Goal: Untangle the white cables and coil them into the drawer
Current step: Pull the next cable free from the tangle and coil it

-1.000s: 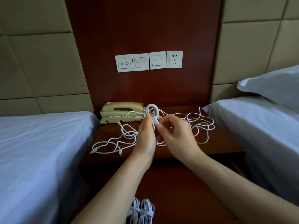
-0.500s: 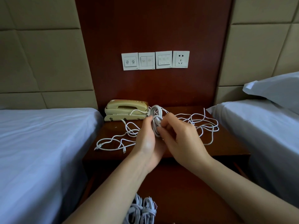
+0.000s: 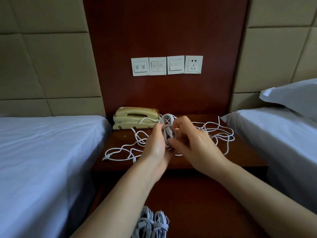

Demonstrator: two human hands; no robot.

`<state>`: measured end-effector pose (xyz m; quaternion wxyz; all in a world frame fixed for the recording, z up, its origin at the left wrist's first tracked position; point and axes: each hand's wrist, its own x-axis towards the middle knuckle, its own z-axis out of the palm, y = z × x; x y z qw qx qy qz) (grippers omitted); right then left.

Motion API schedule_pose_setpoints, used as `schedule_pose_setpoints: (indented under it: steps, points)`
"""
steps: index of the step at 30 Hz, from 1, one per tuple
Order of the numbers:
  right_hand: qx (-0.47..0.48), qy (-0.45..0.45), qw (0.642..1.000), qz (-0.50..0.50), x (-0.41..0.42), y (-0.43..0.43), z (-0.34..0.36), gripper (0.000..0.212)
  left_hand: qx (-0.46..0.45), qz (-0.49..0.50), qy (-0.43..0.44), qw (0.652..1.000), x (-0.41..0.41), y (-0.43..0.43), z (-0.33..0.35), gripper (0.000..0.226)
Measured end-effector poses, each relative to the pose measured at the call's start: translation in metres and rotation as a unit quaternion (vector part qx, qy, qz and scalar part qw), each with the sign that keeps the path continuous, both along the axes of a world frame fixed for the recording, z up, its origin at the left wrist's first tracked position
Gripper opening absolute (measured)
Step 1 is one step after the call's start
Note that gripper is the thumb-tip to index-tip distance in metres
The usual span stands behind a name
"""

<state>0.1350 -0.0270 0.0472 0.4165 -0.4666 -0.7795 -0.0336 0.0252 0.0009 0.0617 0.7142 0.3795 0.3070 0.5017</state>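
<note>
A small coil of white cable (image 3: 167, 125) stands upright between my two hands above the wooden nightstand (image 3: 240, 157). My left hand (image 3: 157, 146) grips the coil's left side. My right hand (image 3: 192, 143) pinches the cable's end against the coil. Loose tangled white cables (image 3: 217, 134) lie spread on the nightstand behind and to both sides of my hands. Two finished white coils (image 3: 151, 224) lie in the open drawer (image 3: 197, 203) at the bottom, partly hidden by my left forearm.
A beige telephone (image 3: 135, 117) sits at the nightstand's back left. Beds with white sheets flank the nightstand on the left (image 3: 42, 160) and right (image 3: 283, 134). Wall switches and a socket (image 3: 167, 65) are mounted above.
The coil has stayed between my hands, which have turned it and shifted their fingers on it. My view has shifted slightly.
</note>
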Motion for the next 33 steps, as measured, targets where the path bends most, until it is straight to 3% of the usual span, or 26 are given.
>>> schedule_pose_setpoints:
  steps: [5,14,20,23,26,33]
  points:
    - [-0.022,0.0,1.0,-0.009,0.004,0.0,-0.001,0.035,0.002,-0.029,0.099,0.995,-0.003,0.003,-0.006,0.033]
    - [-0.09,-0.025,0.996,0.006,0.007,0.001,-0.004,0.032,-0.009,-0.069,0.158,0.985,-0.004,0.005,-0.014,0.032]
    - [-0.05,-0.096,0.994,-0.003,0.005,0.002,-0.005,0.022,-0.004,-0.07,0.18,0.981,0.0,0.005,-0.018,0.037]
    - [-0.037,-0.055,0.998,-0.017,0.004,0.005,-0.006,0.013,-0.005,-0.052,0.16,0.986,0.001,0.008,-0.018,0.035]
    - [-0.019,-0.005,0.999,-0.033,0.001,0.006,-0.008,0.019,-0.004,-0.026,0.128,0.991,0.004,0.011,-0.017,0.033]
    - [-0.018,0.028,0.999,-0.03,0.0,0.004,-0.011,0.008,0.035,0.012,0.131,0.991,0.005,0.011,-0.021,0.038]
